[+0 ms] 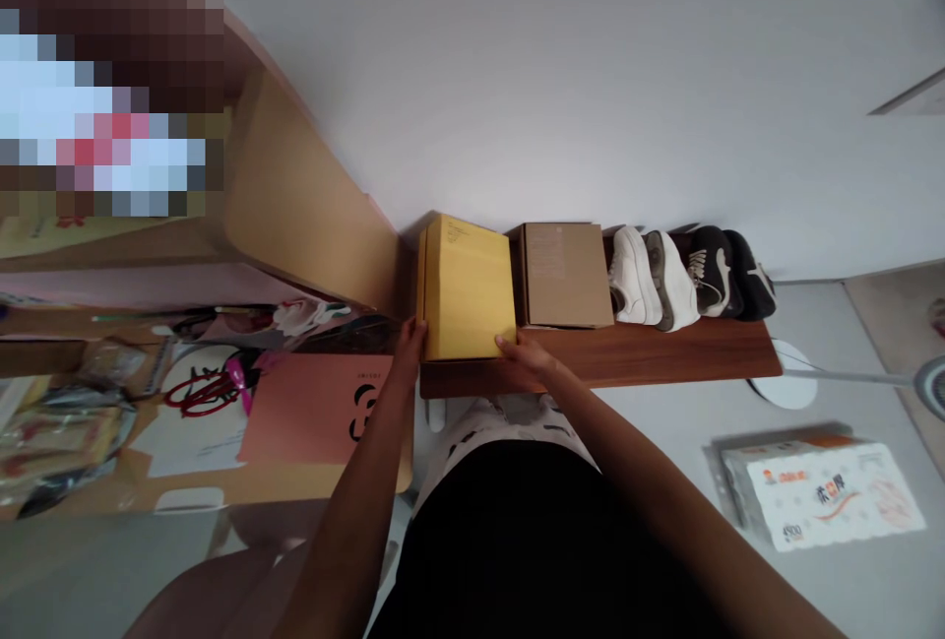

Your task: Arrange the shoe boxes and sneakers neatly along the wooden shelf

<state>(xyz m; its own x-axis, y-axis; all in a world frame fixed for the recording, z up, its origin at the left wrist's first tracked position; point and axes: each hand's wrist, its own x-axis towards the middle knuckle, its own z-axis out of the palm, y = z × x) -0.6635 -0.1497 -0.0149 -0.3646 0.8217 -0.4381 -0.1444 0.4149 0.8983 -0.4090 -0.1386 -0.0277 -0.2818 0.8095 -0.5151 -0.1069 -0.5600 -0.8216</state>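
A yellow cardboard box (472, 289) sits at the left end of a narrow reddish-brown wooden shelf (664, 353). My left hand (410, 342) presses on its left side near the front corner, fingers partly hidden. On the opposite side, my right hand (526, 351) grips the front right corner with the thumb on top. Just right of the yellow box stands a brown cardboard box (567, 275), a small gap between them. Beyond it are white sneakers (636, 275) and black shoes (713, 270) in a row.
A desk on the left holds a pink paper bag (317, 408), red-handled scissors-like items (203, 391) and clutter. Its wooden side panel (310, 206) rises beside the shelf. A wrapped tissue pack (834, 493) and a fan-like stand's white base (787, 373) are on the floor. A wall (561, 78) runs behind.
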